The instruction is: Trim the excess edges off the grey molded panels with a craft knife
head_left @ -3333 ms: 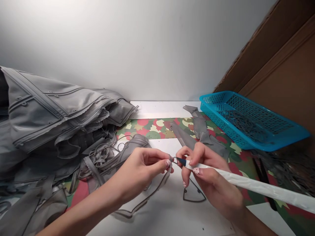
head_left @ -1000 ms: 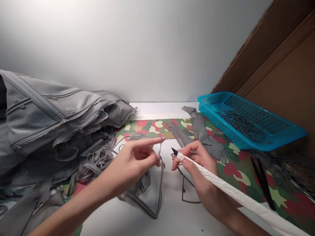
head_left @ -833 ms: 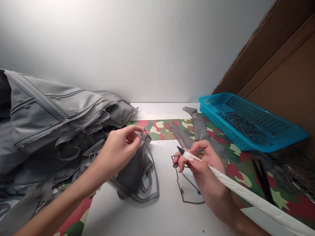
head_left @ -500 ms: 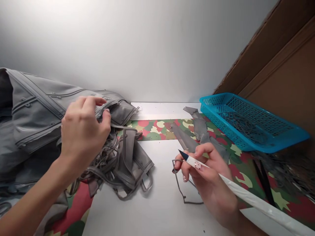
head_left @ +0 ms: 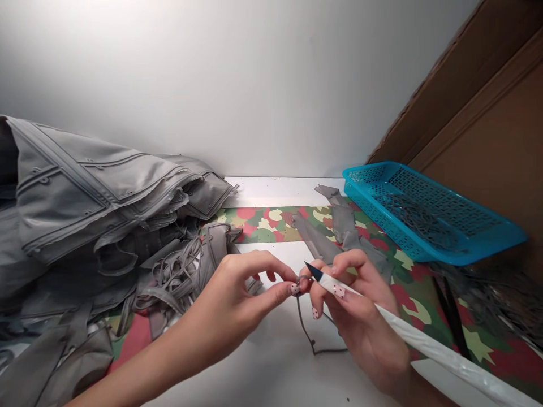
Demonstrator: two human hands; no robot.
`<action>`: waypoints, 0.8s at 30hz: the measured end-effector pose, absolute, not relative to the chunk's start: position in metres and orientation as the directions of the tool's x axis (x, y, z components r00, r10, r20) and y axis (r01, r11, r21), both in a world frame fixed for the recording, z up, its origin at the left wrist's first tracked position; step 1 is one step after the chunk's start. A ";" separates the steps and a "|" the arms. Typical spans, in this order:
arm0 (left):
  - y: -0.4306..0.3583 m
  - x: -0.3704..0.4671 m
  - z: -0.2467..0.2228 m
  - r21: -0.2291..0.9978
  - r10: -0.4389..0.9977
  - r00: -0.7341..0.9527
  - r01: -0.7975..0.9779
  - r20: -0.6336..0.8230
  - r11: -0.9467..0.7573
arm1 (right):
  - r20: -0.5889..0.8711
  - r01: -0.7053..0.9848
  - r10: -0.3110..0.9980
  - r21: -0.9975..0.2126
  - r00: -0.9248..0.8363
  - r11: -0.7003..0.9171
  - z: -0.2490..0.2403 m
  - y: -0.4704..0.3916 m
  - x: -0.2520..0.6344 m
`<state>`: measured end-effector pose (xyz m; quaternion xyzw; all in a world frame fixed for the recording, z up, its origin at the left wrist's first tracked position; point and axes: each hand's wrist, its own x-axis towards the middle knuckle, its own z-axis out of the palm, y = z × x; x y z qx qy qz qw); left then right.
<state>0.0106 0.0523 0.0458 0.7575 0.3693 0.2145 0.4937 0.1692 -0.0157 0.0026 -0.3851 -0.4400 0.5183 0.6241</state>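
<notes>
My right hand point(head_left: 369, 316) grips a craft knife point(head_left: 418, 334) with a dark pointed blade and a long handle wrapped in white. Its fingers also hold a thin grey trim loop point(head_left: 314, 351), which hangs below them over the white board. At the loop's upper corner, just left of the blade, my left hand point(head_left: 237, 294) pinches the strip between thumb and index finger. The two hands meet there, and the exact contact is partly hidden by fingers. Behind my left hand lies a tangle of grey strips and cut pieces point(head_left: 178, 268).
Layered grey moulded sheets point(head_left: 72, 175) are heaped on the left. A blue perforated basket point(head_left: 487, 249) with thin strips inside stands at the right, by brown cardboard point(head_left: 487, 113). Grey scraps point(head_left: 318, 237) and black tweezers-like tool point(head_left: 452, 316) lie on the camouflage-patterned cloth point(head_left: 271, 223).
My left hand has come from the grey sheets on the left over to the right hand and now pinches the trim loop. My right hand with the knife has hardly moved.
</notes>
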 end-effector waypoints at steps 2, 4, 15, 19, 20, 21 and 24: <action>0.052 0.010 0.048 0.916 0.764 0.645 0.324 -0.029 -0.238 | 0.191 -0.306 0.979 -0.930 0.075 0.205 0.003 -0.017 0.167; 0.050 0.010 0.048 0.921 0.752 0.659 0.306 -0.023 -0.240 | 0.250 -0.287 0.964 -0.921 0.086 0.265 0.003 -0.019 0.165; 0.049 0.007 0.051 0.923 0.719 0.694 0.256 0.032 -0.288 | 0.363 -0.172 0.927 -0.911 0.098 0.375 0.007 -0.026 0.162; 0.050 0.007 0.050 0.935 0.729 0.685 0.256 0.002 -0.244 | 0.329 -0.219 0.932 -0.908 0.152 0.356 0.009 -0.025 0.159; 0.050 0.007 0.049 0.943 0.732 0.682 0.251 -0.011 -0.220 | 0.301 -0.254 0.941 -0.908 0.155 0.332 0.010 -0.024 0.159; 0.051 0.007 0.048 0.951 0.732 0.681 0.243 -0.027 -0.191 | 0.271 -0.292 0.951 -0.907 0.148 0.304 0.011 -0.023 0.159; 0.054 0.008 0.046 0.979 0.734 0.675 0.190 -0.072 -0.079 | 0.171 -0.387 0.982 -0.903 0.074 0.187 0.013 -0.019 0.163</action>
